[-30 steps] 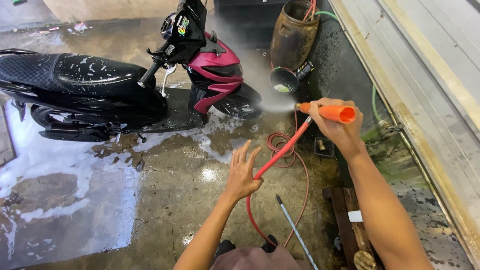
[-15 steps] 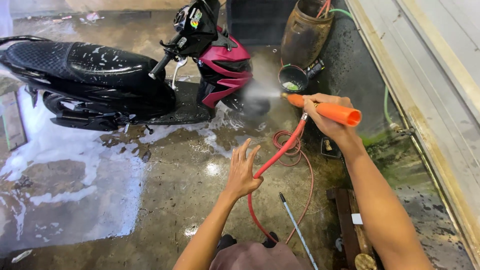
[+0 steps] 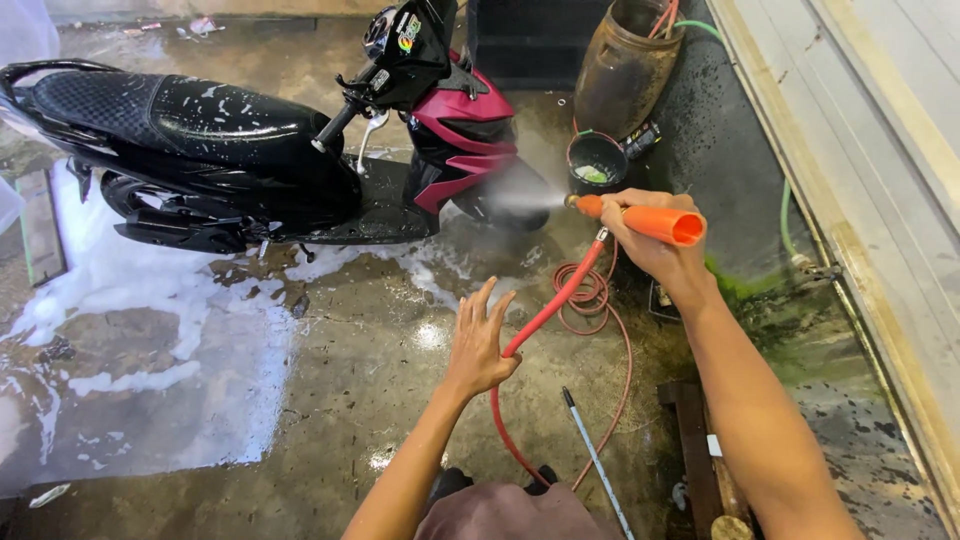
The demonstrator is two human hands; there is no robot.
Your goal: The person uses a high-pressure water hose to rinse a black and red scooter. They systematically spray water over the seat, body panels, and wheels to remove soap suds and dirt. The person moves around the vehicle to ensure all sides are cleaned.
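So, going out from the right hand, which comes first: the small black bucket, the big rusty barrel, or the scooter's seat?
From the right hand, in the head view:
1. Small black bucket, just above and left of it.
2. Rusty barrel, farther up, behind the bucket.
3. Scooter seat, far to the left, flecked with foam.

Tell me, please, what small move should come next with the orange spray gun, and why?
Probably swing the orange spray gun in the right hand slowly leftward along the scooter. The jet now hits only the front wheel area, while white foam lies on the floor beside the scooter and flecks show on the seat. The left hand, open against the red hose, can guide it.
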